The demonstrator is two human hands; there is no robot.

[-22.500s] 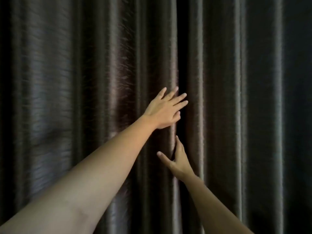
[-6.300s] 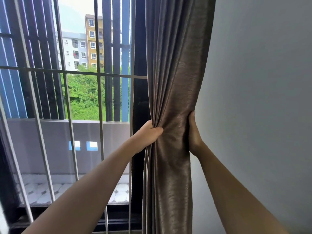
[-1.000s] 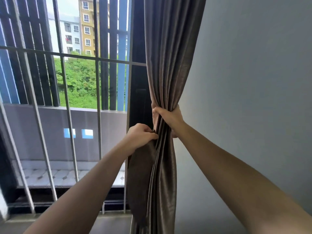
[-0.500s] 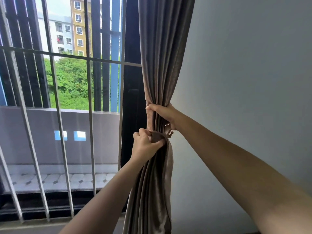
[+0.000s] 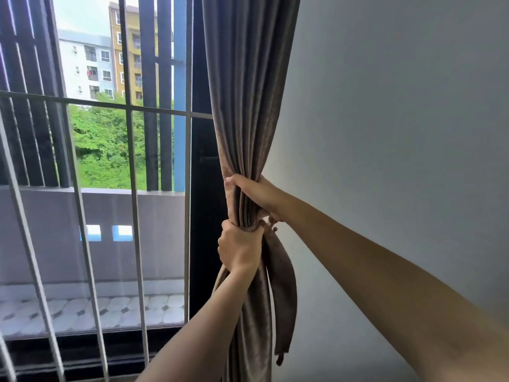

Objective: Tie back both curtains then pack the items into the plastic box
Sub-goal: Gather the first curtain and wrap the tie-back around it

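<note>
1. Head view, general: grey-brown curtain (image 5: 248, 86) hanging at the right edge of the window, gathered into a narrow bunch at mid-height, against the plain grey wall (image 5: 399, 106).
2. Right hand (image 5: 254, 193): clamped around the gathered bunch from the wall side, fingers curled tight together over the folds, thumb not visible. Forearm entering from the lower right corner.
3. Left hand (image 5: 239, 248): directly below the right hand, nearly touching it, closed in a fist around the bunch. Back of hand toward the camera; fingertips hidden behind the fabric.
4. Tie-back strip (image 5: 283, 288): same fabric as the curtain, emerging between the two hands on the wall side, hanging down in a curved band beside the lower curtain, loose end dangling low. Not yet wrapped around the bunch.
5. Small cord or loop (image 5: 272, 224): visible just under the right wrist, where the strip begins. Attachment cannot be determined.
6. Lower curtain: falling straight from the left fist to the bottom edge of frame, partly covered by the left forearm.
7. Window side: white metal grille bars (image 5: 132, 161) in front of the glass, dark frame post (image 5: 202, 188) immediately left of the curtain. Balcony wall (image 5: 110, 210), tiled balcony floor, green trees and apartment blocks beyond.
8. Plastic box and items to pack: not in view.
</note>
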